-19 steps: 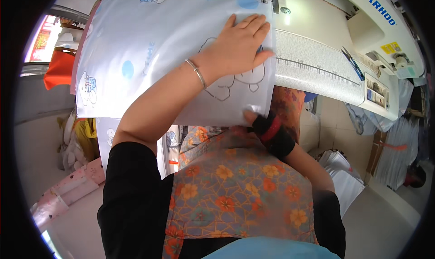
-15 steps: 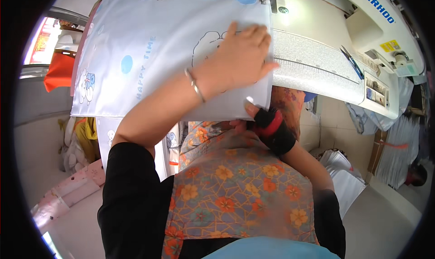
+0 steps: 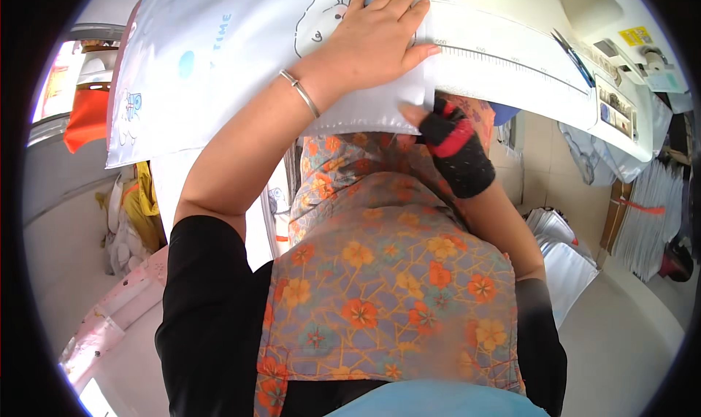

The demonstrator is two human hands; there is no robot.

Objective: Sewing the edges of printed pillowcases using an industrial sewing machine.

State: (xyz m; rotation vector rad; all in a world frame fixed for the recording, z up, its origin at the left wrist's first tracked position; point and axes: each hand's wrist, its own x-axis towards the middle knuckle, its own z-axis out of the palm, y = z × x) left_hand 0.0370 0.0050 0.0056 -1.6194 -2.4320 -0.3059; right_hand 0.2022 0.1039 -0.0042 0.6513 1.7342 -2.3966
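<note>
A white padded fabric (image 3: 219,59) printed with pale blue cartoon figures lies over the white sewing-machine table (image 3: 511,59). My left hand (image 3: 376,33), a thin metal bangle (image 3: 301,94) at its wrist, lies flat on the fabric's right part, fingers spread and pressing down. My right hand (image 3: 449,143) wears a black and red fingerless glove. It sits just below the table edge and pinches the fabric's lower right corner, thumb under the hem. A floral orange apron covers my lap below both arms.
The white sewing machine (image 3: 628,23) stands at the upper right, with small blue-handled snips (image 3: 569,48) on the table beside it. Stacks of white sheets (image 3: 646,220) and a silvery pile (image 3: 562,249) sit at the right. Orange cloth (image 3: 86,117), yellow cloth (image 3: 139,205) and pink fabric (image 3: 117,307) lie at the left.
My left hand has slid up and to the right across the fabric, toward the machine. My right hand has stayed at the fabric's lower edge.
</note>
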